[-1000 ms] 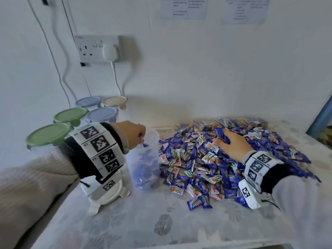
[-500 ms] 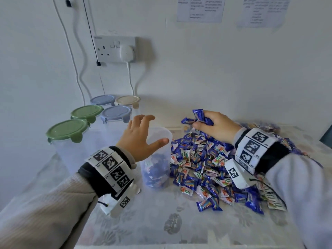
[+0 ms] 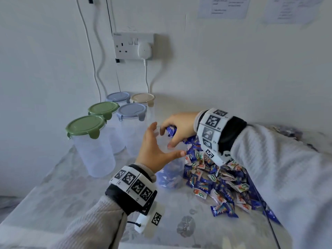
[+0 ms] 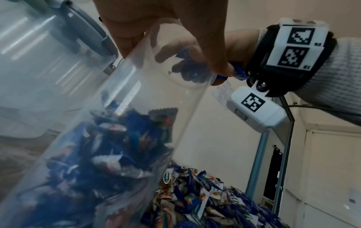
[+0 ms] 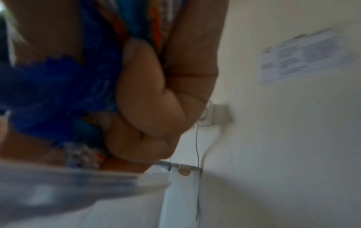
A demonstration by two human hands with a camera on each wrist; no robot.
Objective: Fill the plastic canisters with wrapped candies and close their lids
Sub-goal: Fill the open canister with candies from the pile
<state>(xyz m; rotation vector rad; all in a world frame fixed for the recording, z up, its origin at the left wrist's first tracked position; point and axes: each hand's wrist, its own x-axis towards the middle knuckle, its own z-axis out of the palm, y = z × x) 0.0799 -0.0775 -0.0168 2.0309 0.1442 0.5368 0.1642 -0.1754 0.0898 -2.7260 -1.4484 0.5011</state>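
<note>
The right hand (image 3: 179, 126) is curled round a bunch of blue-wrapped candies (image 3: 171, 130) and hangs just above the mouth of the open clear plastic canister (image 3: 168, 174), fingers pointing down. The left hand (image 3: 154, 150) is spread, fingers straight and thumb out toward the right, its palm beside the near left of that canister's rim; whether it touches the plastic cannot be told from the head view. In the left wrist view the canister (image 4: 109, 138) is partly filled with wrapped candies in its lower part. It stands on the desk (image 3: 75, 191), which is covered with a pale cloth printed with grey flowers. To its right lies a loose heap of blue and white wrapped candies (image 3: 215, 182), touching the canister's base. To the far left stand five closed clear canisters: two with green lids (image 3: 85, 126), two with pale blue lids (image 3: 132, 110) and one with a beige lid (image 3: 142, 98). Behind them is a white wall with a double socket (image 3: 133, 45) holding a white plug, cables hanging down, and printed paper sheets (image 3: 223, 7) stuck high on the right.
</note>
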